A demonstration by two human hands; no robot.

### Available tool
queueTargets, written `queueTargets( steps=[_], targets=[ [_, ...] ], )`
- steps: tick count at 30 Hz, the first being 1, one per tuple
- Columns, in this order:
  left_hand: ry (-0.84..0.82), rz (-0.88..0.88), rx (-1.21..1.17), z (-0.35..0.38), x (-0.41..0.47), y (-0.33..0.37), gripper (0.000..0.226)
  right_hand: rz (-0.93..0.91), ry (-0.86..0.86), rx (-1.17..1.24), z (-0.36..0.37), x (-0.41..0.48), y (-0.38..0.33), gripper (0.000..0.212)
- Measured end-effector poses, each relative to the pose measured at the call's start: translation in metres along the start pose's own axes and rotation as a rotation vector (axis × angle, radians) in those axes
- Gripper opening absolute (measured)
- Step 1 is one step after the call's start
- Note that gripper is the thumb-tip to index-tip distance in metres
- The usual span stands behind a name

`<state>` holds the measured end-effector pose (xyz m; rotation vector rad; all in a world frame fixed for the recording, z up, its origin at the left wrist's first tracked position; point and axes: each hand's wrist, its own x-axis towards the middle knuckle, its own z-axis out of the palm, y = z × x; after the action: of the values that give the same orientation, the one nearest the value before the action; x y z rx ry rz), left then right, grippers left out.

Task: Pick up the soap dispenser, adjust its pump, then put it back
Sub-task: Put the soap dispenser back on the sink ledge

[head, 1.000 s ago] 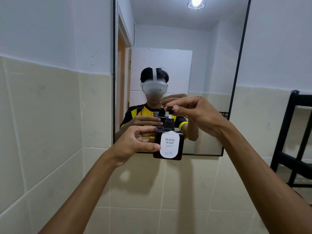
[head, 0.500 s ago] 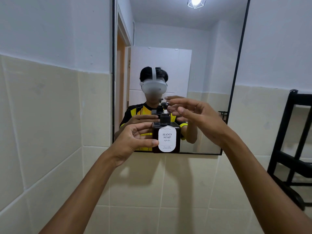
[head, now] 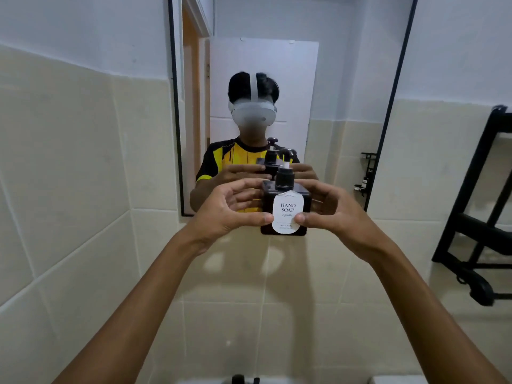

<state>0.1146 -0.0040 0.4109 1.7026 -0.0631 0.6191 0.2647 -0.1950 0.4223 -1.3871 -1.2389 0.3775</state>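
Note:
A dark brown square soap dispenser (head: 286,195) with a white "HAND SOAP" label is held upright in the air before the mirror's lower edge. Its black pump (head: 285,173) stands raised on a white stem, nozzle at the top. My left hand (head: 230,210) grips the bottle's left side, thumb on the front near the label. My right hand (head: 332,210) grips its right side, thumb on the label's right edge. The bottle's base is not resting on anything I can see.
A black-framed mirror (head: 388,106) hangs on the beige tiled wall and reflects a person with the bottle. A black metal rack (head: 479,206) stands at the right. A white sink rim and dark tap top (head: 243,379) show at the bottom edge.
My right hand has left the pump head and dropped to the bottle's right side. The bottle now sits lower in view, held by both hands.

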Motion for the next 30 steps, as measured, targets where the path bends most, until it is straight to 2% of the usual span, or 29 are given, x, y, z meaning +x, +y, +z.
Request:
queueTargets(
  steps=[8, 13, 18, 23, 30],
  targets=[
    [0.041, -0.151, 0.078, 0.026, -0.034, -0.064, 0.067, 0.138, -0.053, 0.049, 0.007, -0.047, 0.057, 0.065],
    [-0.022, -0.342, 0.105, 0.045, -0.061, -0.118, 0.067, 0.314, -0.072, 0.091, 0.013, -0.087, 0.114, 0.071],
    [-0.009, -0.516, 0.132, 0.057, -0.083, -0.180, 0.069, 0.473, -0.095, 0.073, 0.024, -0.114, 0.178, 0.075],
    [-0.075, -0.638, 0.176, 0.072, -0.099, -0.241, 0.072, 0.595, -0.135, 0.036, 0.033, -0.135, 0.244, 0.077],
    [-0.233, -0.730, 0.426, 0.091, -0.108, -0.329, 0.083, 0.718, -0.182, -0.039, 0.045, -0.158, 0.335, 0.084]
  ],
)
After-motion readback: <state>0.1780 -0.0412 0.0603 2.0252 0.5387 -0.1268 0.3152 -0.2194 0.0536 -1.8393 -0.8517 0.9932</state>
